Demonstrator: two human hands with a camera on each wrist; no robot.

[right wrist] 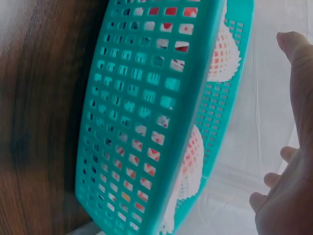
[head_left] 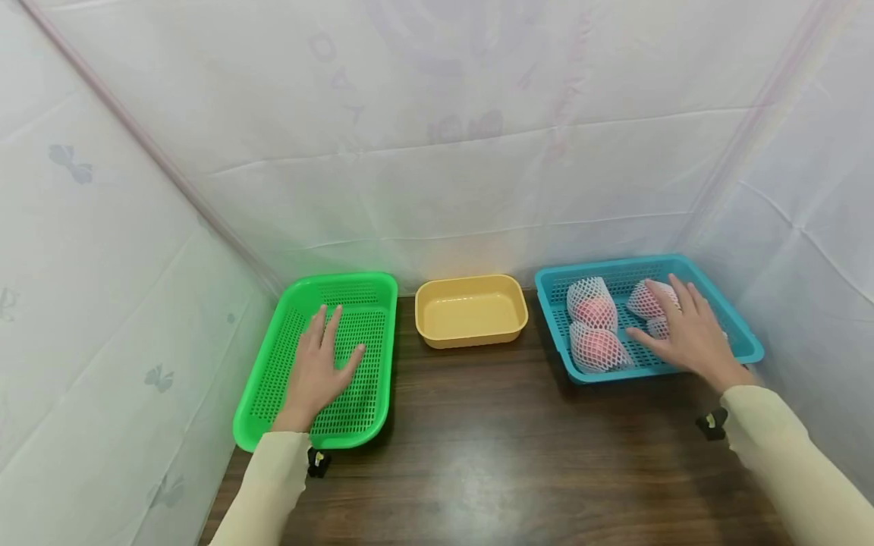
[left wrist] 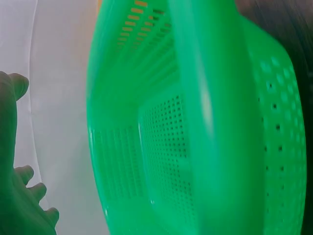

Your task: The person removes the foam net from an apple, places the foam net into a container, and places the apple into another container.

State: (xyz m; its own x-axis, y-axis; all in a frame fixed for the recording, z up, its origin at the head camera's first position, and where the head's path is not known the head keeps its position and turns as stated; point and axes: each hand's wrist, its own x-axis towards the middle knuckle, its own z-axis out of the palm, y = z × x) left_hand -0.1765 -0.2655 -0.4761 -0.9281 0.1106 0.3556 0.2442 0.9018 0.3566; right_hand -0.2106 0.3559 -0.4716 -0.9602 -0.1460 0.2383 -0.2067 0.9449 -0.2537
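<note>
My left hand (head_left: 319, 375) hovers over a green perforated plastic basket (head_left: 391, 341), fingers spread and holding nothing. In the left wrist view its fingertips show at the left edge, apart from the basket's rim (left wrist: 210, 122). On the other side, my right hand (head_left: 693, 337) is over a blue perforated basket (head_left: 608, 267), fingers extended and thumb apart. Several reddish round fruits in white foam nets (head_left: 595, 311) lie in that basket. Two netted fruits (head_left: 643, 302) nearest the right hand are partly hidden by it. The right wrist view shows the hand above the rim, with netted fruits (right wrist: 193, 161) inside.
A small yellow rectangular dish (head_left: 471, 340) stands between the two baskets on the dark wood table (head_left: 478, 425). White sheeting (head_left: 437, 189) hangs close behind the containers and along both sides. A black wrist-camera mount (head_left: 712, 423) shows at the right sleeve.
</note>
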